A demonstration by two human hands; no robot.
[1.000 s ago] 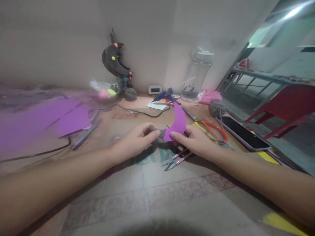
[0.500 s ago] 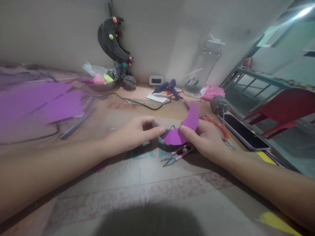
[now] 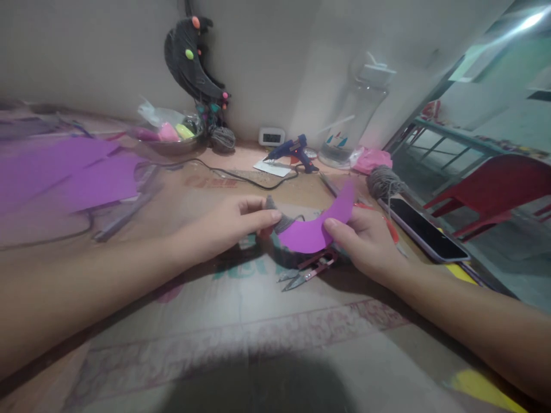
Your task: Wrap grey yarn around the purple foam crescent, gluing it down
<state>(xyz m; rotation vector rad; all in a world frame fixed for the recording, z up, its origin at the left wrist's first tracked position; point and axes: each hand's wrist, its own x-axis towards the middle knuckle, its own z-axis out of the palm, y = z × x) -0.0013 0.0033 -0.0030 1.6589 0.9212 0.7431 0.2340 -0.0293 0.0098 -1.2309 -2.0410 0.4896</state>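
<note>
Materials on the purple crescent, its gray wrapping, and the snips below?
Purple crescent: likely cardstock, possibly craft foam; thin, flat, matte, evenly coloured.
Gray wrapping: probably yarn; dull, stringy look, similar in colour to the yarn ball.
Snips: blades look like metal, gray with slight sheen; pinkish handles could be painted metal or plastic, can't tell.

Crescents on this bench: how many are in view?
2: the purple crescent between the left hand and right hand; the dark grey crescent at the wall. Others could be hidden among the purple sheets.
</note>
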